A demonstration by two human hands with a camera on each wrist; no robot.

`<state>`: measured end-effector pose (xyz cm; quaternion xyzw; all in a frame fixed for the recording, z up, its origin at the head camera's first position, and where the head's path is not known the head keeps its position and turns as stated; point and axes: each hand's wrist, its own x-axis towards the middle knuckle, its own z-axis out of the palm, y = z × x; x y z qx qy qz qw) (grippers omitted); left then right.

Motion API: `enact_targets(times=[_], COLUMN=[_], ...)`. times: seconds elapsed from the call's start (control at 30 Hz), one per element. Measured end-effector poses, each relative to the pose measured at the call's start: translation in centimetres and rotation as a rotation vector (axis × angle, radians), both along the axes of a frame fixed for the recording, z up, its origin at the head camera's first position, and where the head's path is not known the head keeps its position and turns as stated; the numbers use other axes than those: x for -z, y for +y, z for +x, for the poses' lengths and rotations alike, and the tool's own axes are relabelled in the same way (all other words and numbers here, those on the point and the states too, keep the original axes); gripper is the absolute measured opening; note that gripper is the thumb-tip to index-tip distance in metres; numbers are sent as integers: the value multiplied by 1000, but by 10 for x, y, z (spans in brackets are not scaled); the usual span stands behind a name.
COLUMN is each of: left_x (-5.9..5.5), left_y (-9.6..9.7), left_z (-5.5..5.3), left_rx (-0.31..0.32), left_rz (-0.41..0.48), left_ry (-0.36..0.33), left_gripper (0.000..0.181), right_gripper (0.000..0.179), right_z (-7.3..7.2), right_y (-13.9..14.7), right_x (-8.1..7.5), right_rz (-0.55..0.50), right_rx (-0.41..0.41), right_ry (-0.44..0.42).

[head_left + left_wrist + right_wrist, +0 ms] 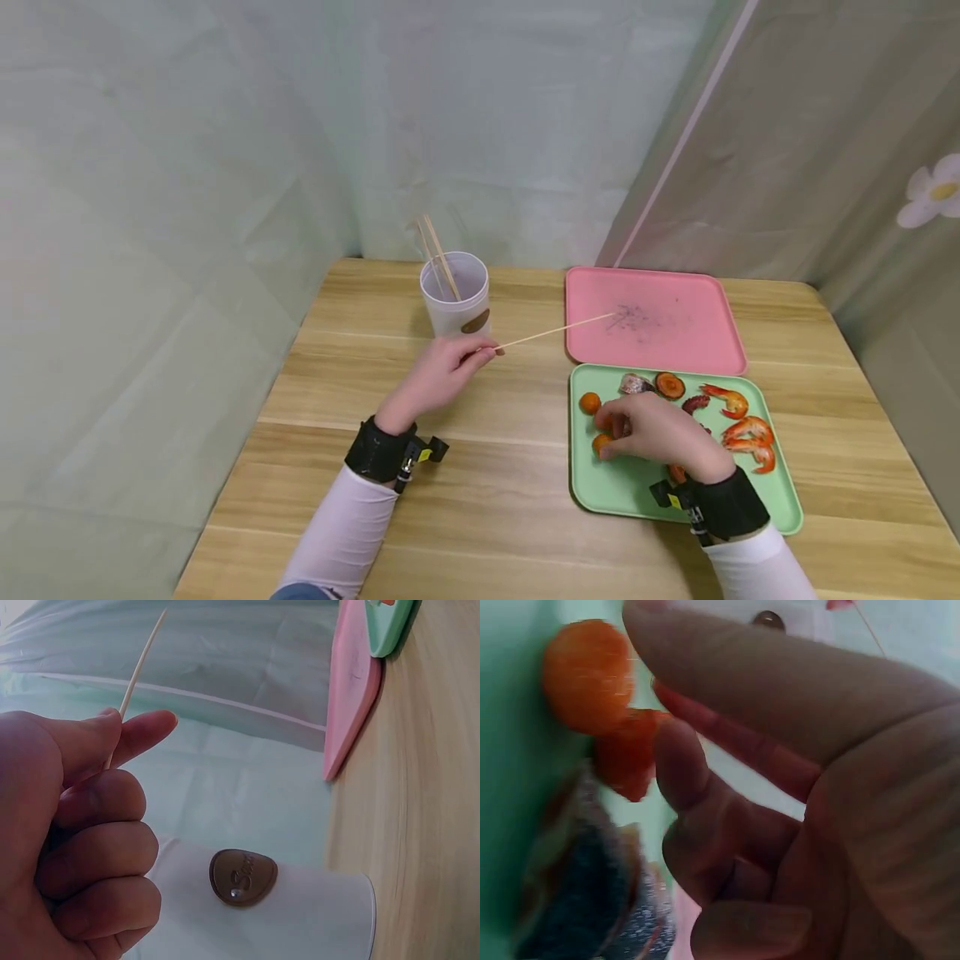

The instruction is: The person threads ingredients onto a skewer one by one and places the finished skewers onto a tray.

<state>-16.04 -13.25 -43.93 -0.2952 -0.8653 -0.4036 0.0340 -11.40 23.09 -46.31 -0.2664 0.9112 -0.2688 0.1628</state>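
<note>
My left hand (442, 375) pinches a thin wooden skewer (555, 333) between thumb and forefinger; in the left wrist view the skewer (139, 671) points upward, the other fingers curled. My right hand (660, 429) reaches over the left part of the green tray (615, 496), thumb and forefinger spread beside an orange ball (602, 444). In the right wrist view a gap shows between the fingers, with an orange ball (589, 675) and a redder orange piece (630, 754) just past the fingertips. Another orange ball (590, 403) lies nearby.
The green tray also bears a grey-skinned fish piece (636, 383), a round brown-orange slice (670, 385), a tentacle (695, 403) and several shrimps (750, 431). Behind it lies a pink tray (682, 333) with dark marks. A white cup (450, 315) holds more skewers (438, 254).
</note>
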Motion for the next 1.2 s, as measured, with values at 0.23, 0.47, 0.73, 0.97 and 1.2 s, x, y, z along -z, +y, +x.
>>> enact_targets(times=[0.23,0.47,0.73,0.97,1.2], left_x=[2,2,2,2,1], left_y=[-4,-8,-9,-9,-10], left_z=[1,1,-1,-2,-1], left_rx=[-6,-13,-17,-9,-12], left_rz=[12,19,9,19,19], left_ry=[-18,-46,-39,-39,-50], left_gripper=[20,21,21,21,22], right_gripper=[33,35,36,32,33], right_z=[5,10,11,10,4], right_y=[1,0,0,5,15], right_x=[6,10,13,13,4], right_rz=[33,85,109,45,-198], right_rx=[-55,-42,-59,-68,-63], right_ry=[37,74,104,90,76])
